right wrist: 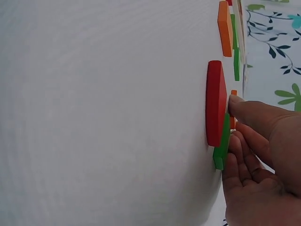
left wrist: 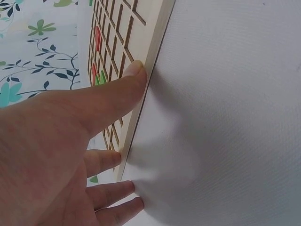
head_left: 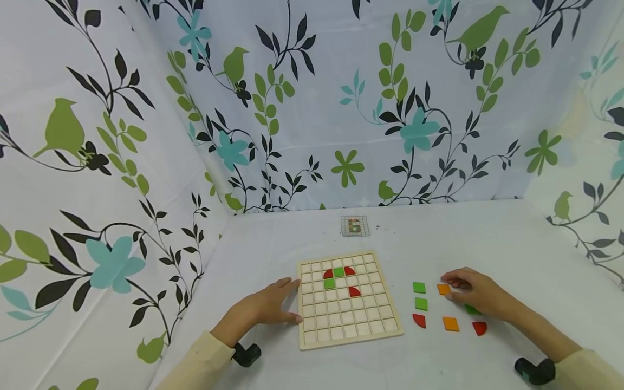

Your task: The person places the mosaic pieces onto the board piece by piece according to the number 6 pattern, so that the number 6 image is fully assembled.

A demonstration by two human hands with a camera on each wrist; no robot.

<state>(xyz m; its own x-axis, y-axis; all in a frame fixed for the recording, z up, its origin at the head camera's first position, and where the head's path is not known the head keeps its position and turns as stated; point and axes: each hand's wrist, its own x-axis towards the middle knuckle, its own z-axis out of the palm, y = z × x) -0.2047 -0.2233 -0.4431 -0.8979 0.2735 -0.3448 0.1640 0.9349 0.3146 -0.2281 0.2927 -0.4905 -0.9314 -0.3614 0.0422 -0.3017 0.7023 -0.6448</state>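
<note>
A wooden grid board [head_left: 348, 319] lies on the white cloth. Red quarter-round tiles [head_left: 354, 292] and green square tiles [head_left: 329, 283] sit in some of its cells. Along the board's left edge rests my left hand [head_left: 273, 303], its fingers spread and the thumb touching the rim in the left wrist view. To the right of the board, my right hand [head_left: 480, 292] pinches an orange square tile [head_left: 443, 289] between thumb and fingers, low at the cloth. Partly under that hand is a green tile [right wrist: 222, 146], with a red quarter-round piece [right wrist: 215, 103] beside it.
Loose green squares [head_left: 421, 304], a red quarter-round [head_left: 419, 320] and another orange square [head_left: 450, 324] lie between board and right hand. A small pattern card [head_left: 355, 226] lies behind the board. Printed curtains [head_left: 302, 135] enclose the table's back and sides.
</note>
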